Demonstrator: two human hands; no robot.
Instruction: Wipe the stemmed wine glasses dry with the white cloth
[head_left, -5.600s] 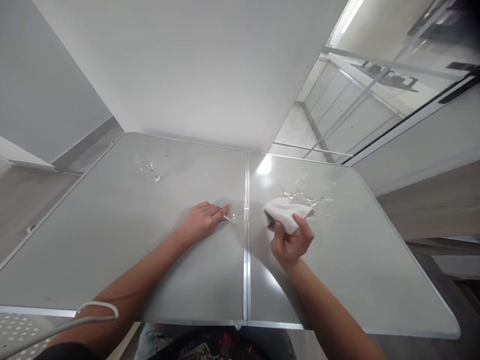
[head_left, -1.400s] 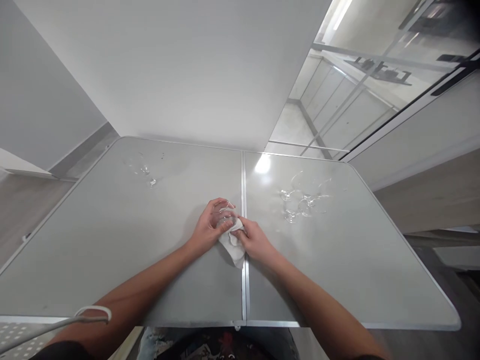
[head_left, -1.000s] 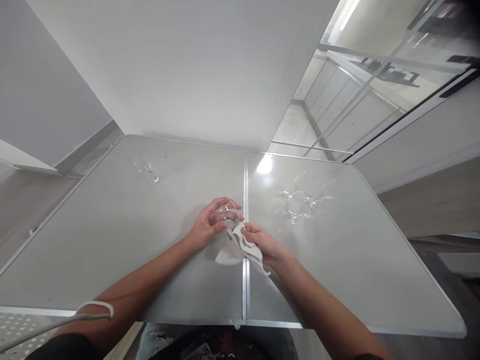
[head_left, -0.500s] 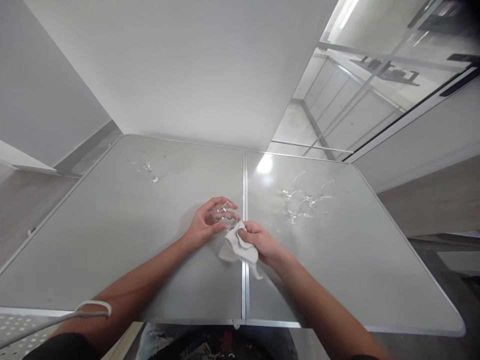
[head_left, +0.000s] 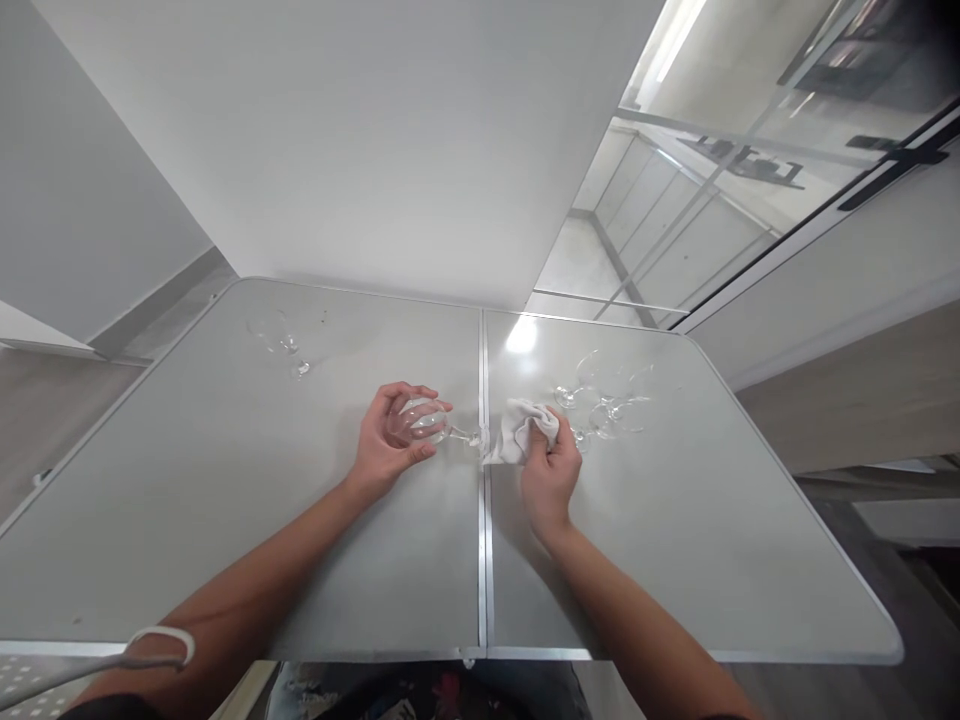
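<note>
My left hand (head_left: 390, 440) is wrapped round the bowl of a clear stemmed glass (head_left: 420, 421) held sideways over the grey table (head_left: 247, 500), its stem pointing right across the centre seam. My right hand (head_left: 551, 470) grips a crumpled white cloth (head_left: 517, 437) just right of the seam, beside the foot of the glass. Whether the cloth touches the foot I cannot tell.
Several more clear glasses (head_left: 600, 400) lie in a cluster just beyond my right hand. One glass (head_left: 289, 345) lies at the far left of the table. A white wall (head_left: 360, 140) and a glass partition (head_left: 712, 190) stand behind. A white cable loop (head_left: 154, 645) hangs at the near left edge.
The glass has been turned from near upright onto its side, bowl shifted left. My right hand has carried the cloth from below the bowl to the right, out by the foot.
</note>
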